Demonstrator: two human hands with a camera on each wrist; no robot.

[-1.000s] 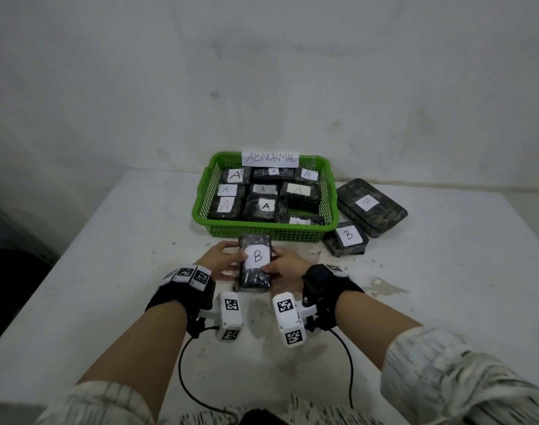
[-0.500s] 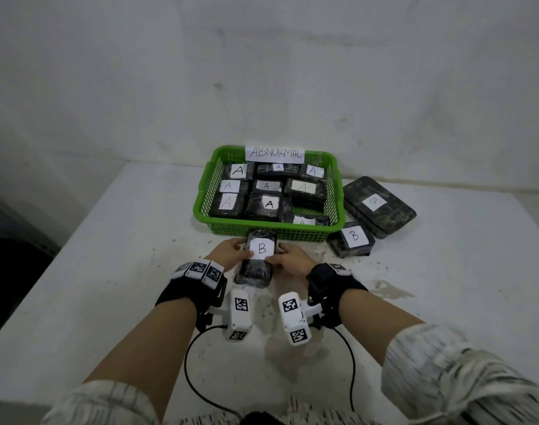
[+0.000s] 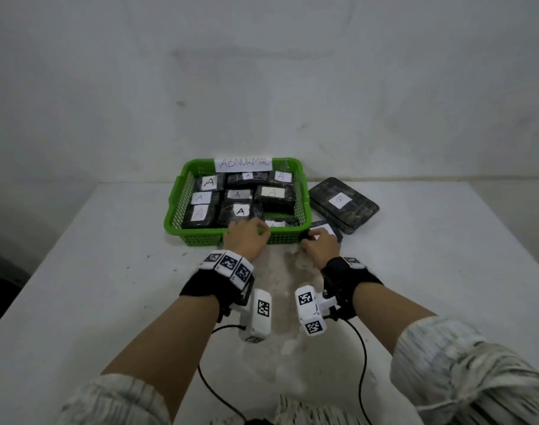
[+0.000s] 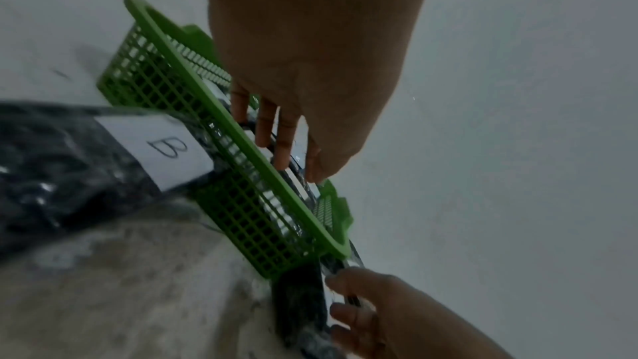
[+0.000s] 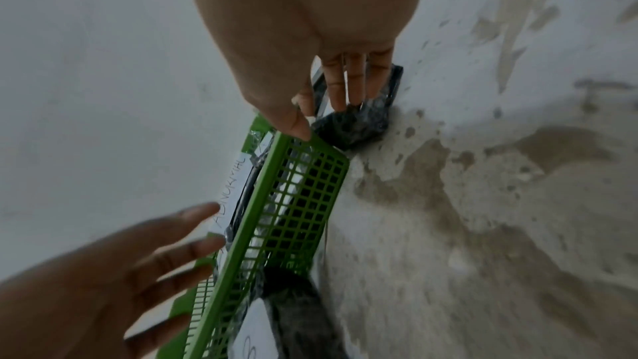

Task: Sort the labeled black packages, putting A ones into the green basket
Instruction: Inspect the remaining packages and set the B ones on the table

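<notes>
The green basket [image 3: 200,237] labelled ABNORMAL holds several black packages marked A. My left hand [image 3: 246,240] hovers at its front rim with straight, spread fingers [image 4: 276,133] and holds nothing. A black package marked B [image 4: 69,160] lies in front of the basket wall, below that hand; the head view hides it. My right hand [image 3: 320,245] is at the basket's right front corner. Its fingers [image 5: 345,78] lie over a small black B package [image 5: 359,124] and its thumb is at the near edge, gripping it.
A large flat black package marked B [image 3: 344,204] lies right of the basket, behind the small one. The white table [image 3: 108,271] is stained in front of the basket and ends at a wall behind it.
Both hands carried the B package forward to the basket front. The left hand has let go of it, and the right hand has moved right onto the small B package.
</notes>
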